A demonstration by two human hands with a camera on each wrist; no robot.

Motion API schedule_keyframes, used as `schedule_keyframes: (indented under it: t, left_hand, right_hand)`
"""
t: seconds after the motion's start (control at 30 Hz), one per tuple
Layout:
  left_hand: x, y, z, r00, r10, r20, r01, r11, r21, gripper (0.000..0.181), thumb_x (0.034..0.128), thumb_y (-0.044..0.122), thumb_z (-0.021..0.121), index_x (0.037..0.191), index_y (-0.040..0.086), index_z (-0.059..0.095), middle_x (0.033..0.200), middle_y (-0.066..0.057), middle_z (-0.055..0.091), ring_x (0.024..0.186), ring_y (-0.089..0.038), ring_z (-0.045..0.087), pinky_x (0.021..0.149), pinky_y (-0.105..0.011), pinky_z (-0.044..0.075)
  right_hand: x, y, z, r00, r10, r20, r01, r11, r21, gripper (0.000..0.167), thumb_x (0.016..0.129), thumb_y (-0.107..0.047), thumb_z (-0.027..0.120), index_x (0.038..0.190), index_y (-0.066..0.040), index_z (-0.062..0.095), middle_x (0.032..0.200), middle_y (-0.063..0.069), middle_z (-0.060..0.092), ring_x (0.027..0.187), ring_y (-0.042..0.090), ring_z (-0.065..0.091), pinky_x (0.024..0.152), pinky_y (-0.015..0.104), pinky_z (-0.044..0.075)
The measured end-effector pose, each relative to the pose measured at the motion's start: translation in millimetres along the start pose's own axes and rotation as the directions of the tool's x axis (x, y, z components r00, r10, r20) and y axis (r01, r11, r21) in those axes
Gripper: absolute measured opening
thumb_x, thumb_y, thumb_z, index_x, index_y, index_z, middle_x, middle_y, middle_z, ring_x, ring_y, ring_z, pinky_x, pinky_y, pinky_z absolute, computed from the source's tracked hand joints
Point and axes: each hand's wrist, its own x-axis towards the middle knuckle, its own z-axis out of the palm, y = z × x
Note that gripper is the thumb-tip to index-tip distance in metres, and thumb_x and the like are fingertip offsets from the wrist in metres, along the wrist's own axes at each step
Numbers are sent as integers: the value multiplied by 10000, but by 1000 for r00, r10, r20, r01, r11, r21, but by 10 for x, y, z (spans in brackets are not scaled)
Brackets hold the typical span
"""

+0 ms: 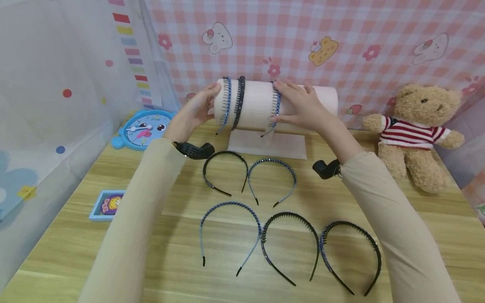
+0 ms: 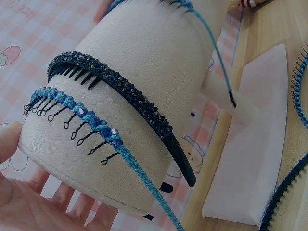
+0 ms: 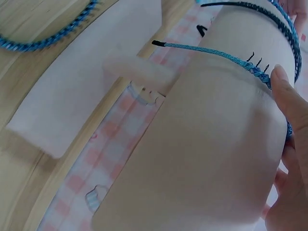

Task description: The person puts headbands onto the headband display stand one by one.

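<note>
A pale padded roll on a flat base, a headband display stand (image 1: 254, 99), carries three headbands. At its left end, a blue headband (image 2: 82, 113) with looped wire teeth sits beside a black beaded headband (image 2: 115, 82). My left hand (image 1: 195, 107) holds that end, thumb near the rim and fingers around the end in the left wrist view. Farther right, another blue headband (image 3: 216, 54) lies over the roll, its dark tip hanging free at the front. My right hand (image 1: 303, 103) grips this band, thumb at its front and fingers over the top; some fingertips are hidden behind the roll.
Several more headbands lie on the wooden table, including a blue one (image 1: 230, 204) and a black one (image 1: 289, 214). A blue toy clock (image 1: 145, 128) and a small blue tray (image 1: 96, 206) are at left. A teddy bear (image 1: 411, 134) sits at right.
</note>
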Motion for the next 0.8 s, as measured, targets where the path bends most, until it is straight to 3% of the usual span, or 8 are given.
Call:
schedule_keyframes:
  t: [0.23,0.43,0.67,0.8]
  left_hand:
    - [6,1,-8,1000,-5,3,5,1000,11,477,957,389,408,1394,232,298,631,74,387,701,-96,373,905,-333,271]
    - [17,1,-2,1000,-7,-8,7,1000,15,516,950,398,421,1418,246,265,662,73,400,769,-104,378,966,-354,261]
    - [3,-6,8,1000,6,-6,-6,1000,11,492,952,395,420,1400,241,289,610,67,358,685,-103,357,893,-335,274]
    - [0,-3,-5,1000,7,-10,-7,1000,6,486,953,393,418,1397,241,291,605,69,355,672,-101,355,913,-339,274]
  right_hand:
    - [179,-162,50,999,-37,20,37,999,-20,860,816,-479,626,1463,-132,179,1519,67,192,1412,296,132,1119,516,-11]
    - [265,-244,69,998,-49,37,49,999,-20,859,825,-485,613,1466,-135,162,1527,50,164,1415,296,117,1116,525,-18]
    - [340,-301,82,997,-60,52,61,998,-25,868,826,-500,602,1470,-149,138,1531,60,146,1404,321,145,1118,522,13]
    - [367,-320,95,996,-65,52,67,997,-36,873,829,-504,596,1472,-149,125,1534,57,133,1403,316,149,1120,515,20]
